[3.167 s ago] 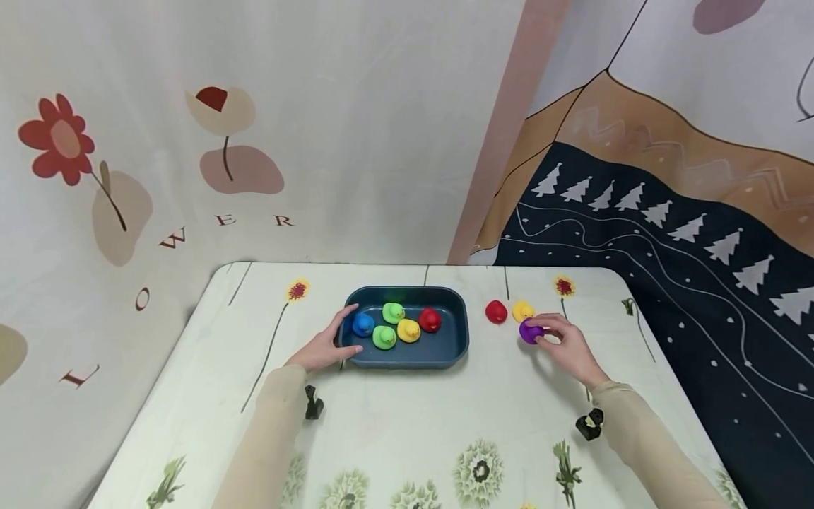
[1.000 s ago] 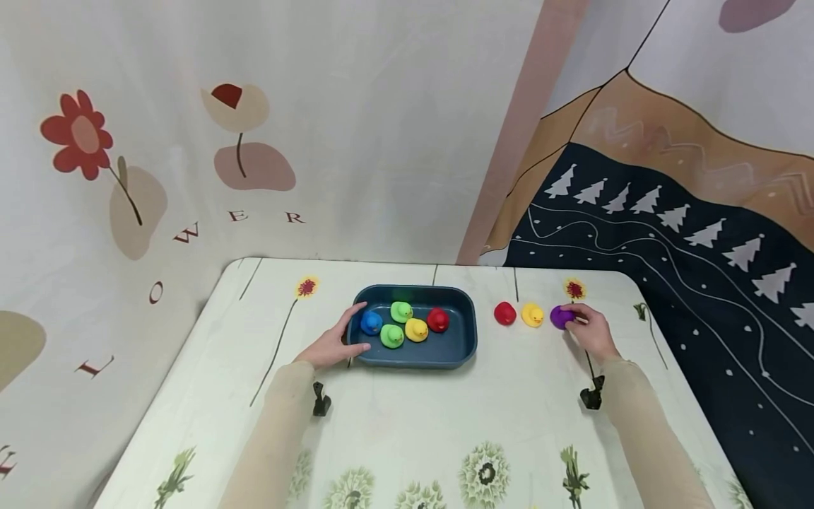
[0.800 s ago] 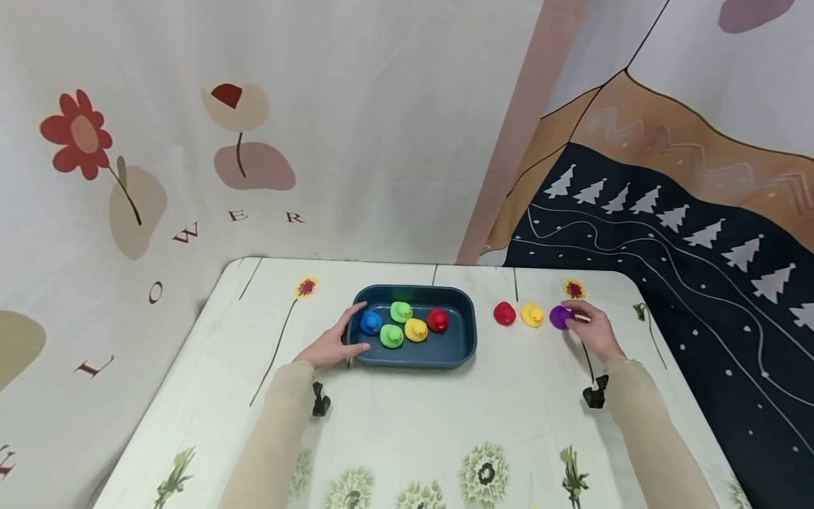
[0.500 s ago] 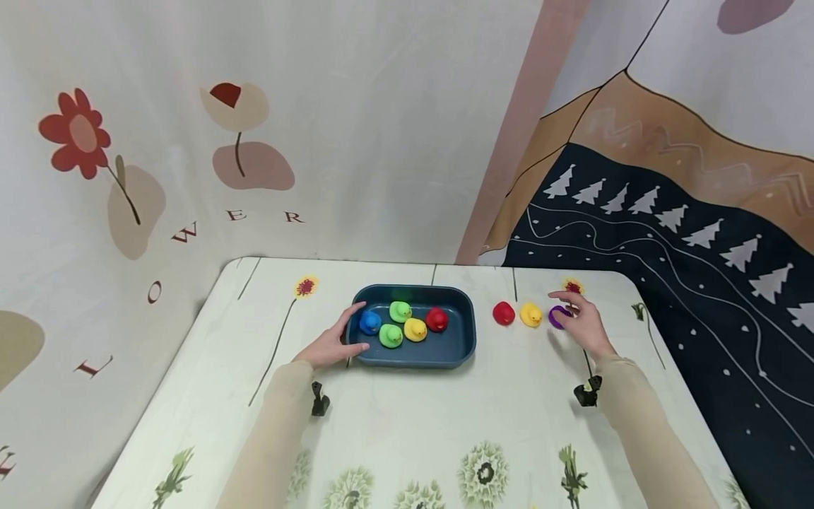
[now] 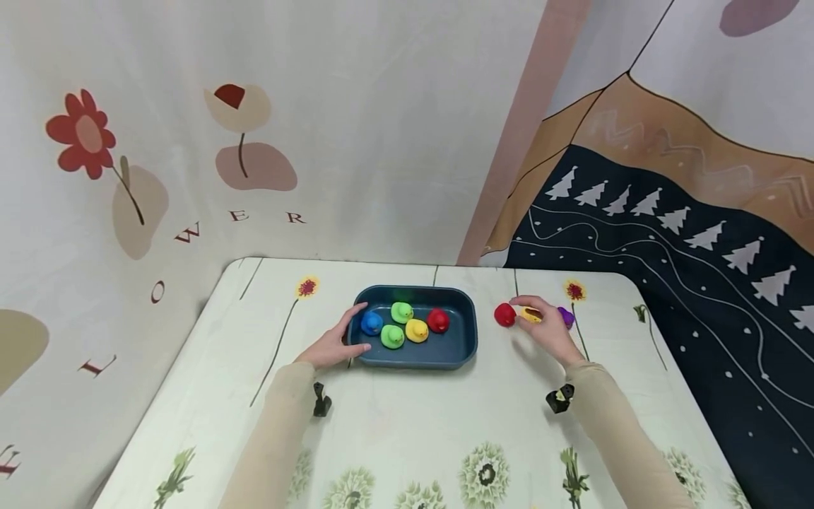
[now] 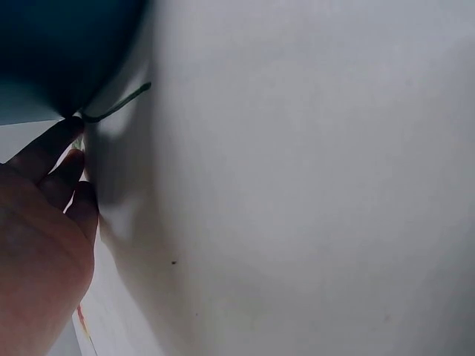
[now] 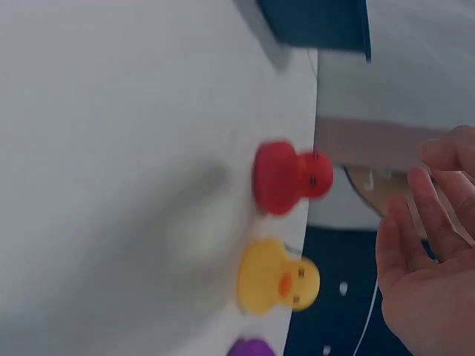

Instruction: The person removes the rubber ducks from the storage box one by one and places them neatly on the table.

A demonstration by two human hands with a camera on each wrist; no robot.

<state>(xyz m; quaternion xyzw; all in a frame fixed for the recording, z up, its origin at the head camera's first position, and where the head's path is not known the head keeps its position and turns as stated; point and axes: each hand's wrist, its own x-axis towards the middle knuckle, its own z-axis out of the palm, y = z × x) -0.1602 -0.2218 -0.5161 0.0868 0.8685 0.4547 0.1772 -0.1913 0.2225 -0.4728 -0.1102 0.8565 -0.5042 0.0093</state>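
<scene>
My left hand (image 5: 331, 346) holds the left end of a dark blue tray (image 5: 454, 357), fingers at the back corner and thumb at the front. Fingers touching the tray show in the left wrist view. Inside it sit a blue rubber duck (image 5: 372, 323), two green ducks (image 5: 392, 336), a yellow duck (image 5: 416, 330) and a red duck (image 5: 438, 320). My right hand (image 5: 547, 331) is in the air above another yellow duck (image 7: 271, 276), fingertips near another red duck (image 5: 505, 314). Its fingers are parted, holding nothing. A purple duck (image 5: 566, 317) stands beyond, partly hidden by the hand.
The table (image 5: 407, 410) wears a white cloth printed with flowers. A pale curtain (image 5: 381, 141) hangs behind it, and a dark tree-patterned cloth (image 5: 636, 233) hangs on the right.
The purple duck was carried right and set down at the right end of the row beside the yellow one. My right hand let go and moved left towards the red duck. Left hand stays.
</scene>
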